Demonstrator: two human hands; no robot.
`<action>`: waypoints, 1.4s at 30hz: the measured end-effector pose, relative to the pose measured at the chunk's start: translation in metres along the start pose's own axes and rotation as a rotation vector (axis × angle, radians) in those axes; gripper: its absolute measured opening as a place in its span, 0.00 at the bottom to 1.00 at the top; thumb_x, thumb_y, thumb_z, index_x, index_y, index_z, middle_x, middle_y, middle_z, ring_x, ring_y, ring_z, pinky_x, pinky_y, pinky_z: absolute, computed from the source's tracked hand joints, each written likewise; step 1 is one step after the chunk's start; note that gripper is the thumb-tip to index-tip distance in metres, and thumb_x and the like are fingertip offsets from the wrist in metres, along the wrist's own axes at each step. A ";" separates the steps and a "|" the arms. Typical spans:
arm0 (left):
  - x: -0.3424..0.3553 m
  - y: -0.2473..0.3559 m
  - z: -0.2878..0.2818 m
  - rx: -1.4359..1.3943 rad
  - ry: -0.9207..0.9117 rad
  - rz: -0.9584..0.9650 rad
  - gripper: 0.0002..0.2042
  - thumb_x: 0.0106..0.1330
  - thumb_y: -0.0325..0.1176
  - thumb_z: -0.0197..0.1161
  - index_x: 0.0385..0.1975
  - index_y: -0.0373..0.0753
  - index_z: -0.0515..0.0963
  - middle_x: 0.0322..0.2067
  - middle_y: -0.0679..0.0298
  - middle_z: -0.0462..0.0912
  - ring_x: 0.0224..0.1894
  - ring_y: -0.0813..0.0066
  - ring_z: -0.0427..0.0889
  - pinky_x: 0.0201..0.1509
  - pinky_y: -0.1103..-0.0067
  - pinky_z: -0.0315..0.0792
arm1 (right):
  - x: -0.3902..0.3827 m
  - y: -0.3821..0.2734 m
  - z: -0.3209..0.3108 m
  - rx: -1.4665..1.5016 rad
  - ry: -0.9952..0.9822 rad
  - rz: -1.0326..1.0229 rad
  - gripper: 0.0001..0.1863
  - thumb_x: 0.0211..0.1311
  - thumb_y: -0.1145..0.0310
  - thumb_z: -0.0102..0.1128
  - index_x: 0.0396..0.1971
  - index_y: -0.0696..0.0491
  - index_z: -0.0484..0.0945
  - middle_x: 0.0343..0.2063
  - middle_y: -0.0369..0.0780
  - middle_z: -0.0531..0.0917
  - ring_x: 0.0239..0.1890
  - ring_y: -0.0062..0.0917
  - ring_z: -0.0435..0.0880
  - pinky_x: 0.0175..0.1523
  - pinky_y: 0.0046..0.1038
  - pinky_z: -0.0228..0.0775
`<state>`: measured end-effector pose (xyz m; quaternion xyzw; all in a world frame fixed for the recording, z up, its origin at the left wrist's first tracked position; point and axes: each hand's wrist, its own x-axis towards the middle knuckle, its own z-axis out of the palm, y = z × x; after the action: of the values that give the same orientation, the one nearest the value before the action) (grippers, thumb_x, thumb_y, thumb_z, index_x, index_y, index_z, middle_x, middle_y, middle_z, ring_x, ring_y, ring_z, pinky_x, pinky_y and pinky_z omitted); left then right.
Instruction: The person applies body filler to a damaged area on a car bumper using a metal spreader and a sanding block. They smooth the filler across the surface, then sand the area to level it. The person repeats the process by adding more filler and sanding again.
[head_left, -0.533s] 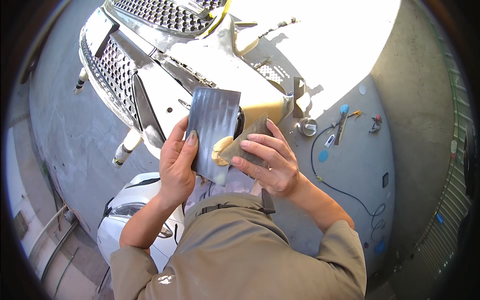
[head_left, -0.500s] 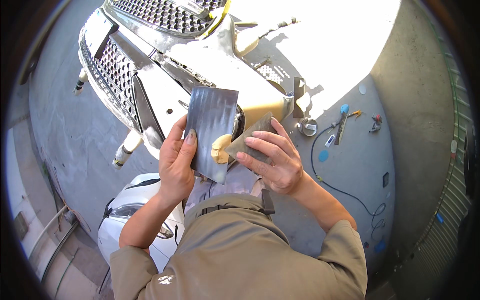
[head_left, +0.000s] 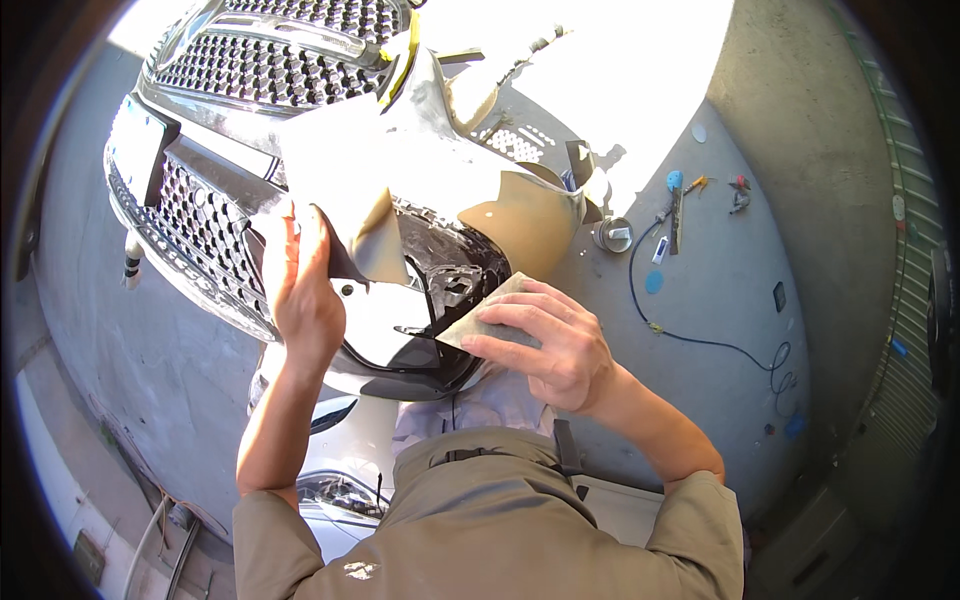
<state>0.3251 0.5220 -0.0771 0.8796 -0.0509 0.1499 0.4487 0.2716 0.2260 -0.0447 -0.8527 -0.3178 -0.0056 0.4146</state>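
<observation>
Gleaming bumper (head_left: 440, 165) above grey floor (head_left: 700, 300)

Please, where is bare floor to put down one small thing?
Free: grey floor left of the bumper; also the patch between the right forearm and dark cable. Crowded: right of the bumper, where the can, long strip and red-topped piece are close. Between left hand and right hand, the bumper takes the space.

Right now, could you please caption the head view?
Right hand holding a flat spreader near a car's front bumper.
</observation>
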 end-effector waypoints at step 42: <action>-0.022 -0.229 -0.092 0.700 0.419 0.206 0.21 0.65 0.22 0.75 0.59 0.26 0.82 0.59 0.45 0.87 0.60 0.51 0.87 0.67 0.66 0.81 | 0.136 0.111 0.142 -0.271 0.245 0.070 0.27 0.50 0.79 0.63 0.53 0.47 0.91 0.51 0.39 0.87 0.53 0.39 0.85 0.61 0.41 0.80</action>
<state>0.3356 0.7309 -0.2100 0.9198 0.0079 0.3777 0.1060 0.4044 0.3497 -0.1787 -0.9042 -0.2314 -0.1376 0.3315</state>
